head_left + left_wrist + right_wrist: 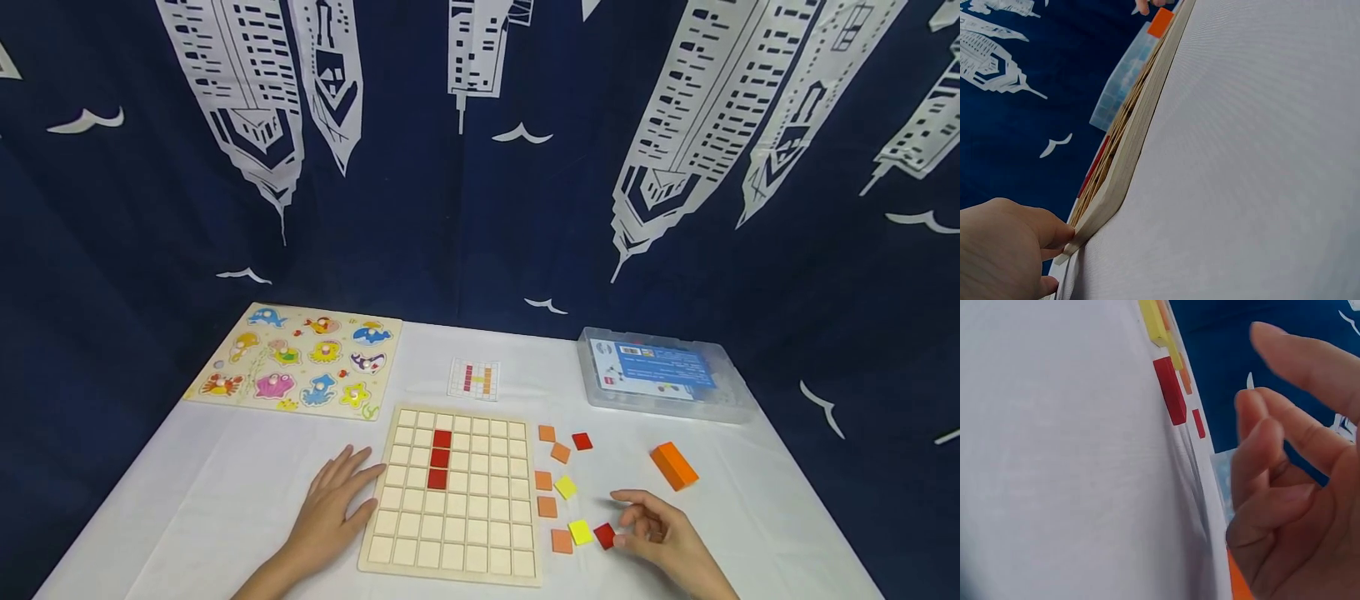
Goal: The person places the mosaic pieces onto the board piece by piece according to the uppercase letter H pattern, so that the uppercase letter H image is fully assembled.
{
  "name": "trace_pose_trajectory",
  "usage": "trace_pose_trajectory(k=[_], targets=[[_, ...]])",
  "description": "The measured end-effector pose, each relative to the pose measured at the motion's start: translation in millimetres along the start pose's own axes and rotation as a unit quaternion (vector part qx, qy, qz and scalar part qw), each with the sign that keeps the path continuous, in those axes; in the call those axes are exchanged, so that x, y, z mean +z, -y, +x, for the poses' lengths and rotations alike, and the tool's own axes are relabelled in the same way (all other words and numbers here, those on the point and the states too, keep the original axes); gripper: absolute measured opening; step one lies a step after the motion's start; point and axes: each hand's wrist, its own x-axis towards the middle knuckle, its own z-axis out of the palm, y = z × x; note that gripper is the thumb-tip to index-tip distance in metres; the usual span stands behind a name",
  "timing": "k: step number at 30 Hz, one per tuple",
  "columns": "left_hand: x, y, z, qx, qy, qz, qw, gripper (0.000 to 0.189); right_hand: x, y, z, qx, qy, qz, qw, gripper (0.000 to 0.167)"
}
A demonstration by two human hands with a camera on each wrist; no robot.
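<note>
A pale wooden grid board (450, 575) lies on the table, with three red square tiles (439, 457) set one above another in one column. My left hand (330, 500) rests on the table at the board's left edge, its fingertips against the rim. In the left wrist view the fingers (1054, 232) meet the board's corner. My right hand (660, 533) is held low beside a loose red tile (604, 536), thumb tip right at its edge. Its index finger is spread from the thumb, the other fingers bend inward, and nothing is between them.
Loose orange tiles (547, 507), yellow tiles (581, 532) and another red tile (582, 442) lie right of the board. Behind it lies a pattern card (474, 380). A sea-animal puzzle (300, 358), a clear plastic case (663, 375) and an orange block (674, 466) stand around.
</note>
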Motion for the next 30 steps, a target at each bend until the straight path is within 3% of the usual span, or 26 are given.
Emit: trace_pose_trajectory(k=[4,18,30], targets=[[-0.5,-0.4,1.8,0.004,-0.002,0.002,1.0000,0.042,-0.7,-7.0,0.8,-0.008,0.016,0.005,0.9998,0.056],[0.0,-1.8,-2.0,-0.003,0.004,-0.003,1.0000,0.042,9.3,-15.9,0.9,0.086,0.007,-0.014,0.9962,0.058],[0.4,-0.6,-1.4,-0.007,0.006,-0.001,1.0000,0.042,10.6,-13.9,4.9,0.054,0.014,-0.053,0.9971,0.050]])
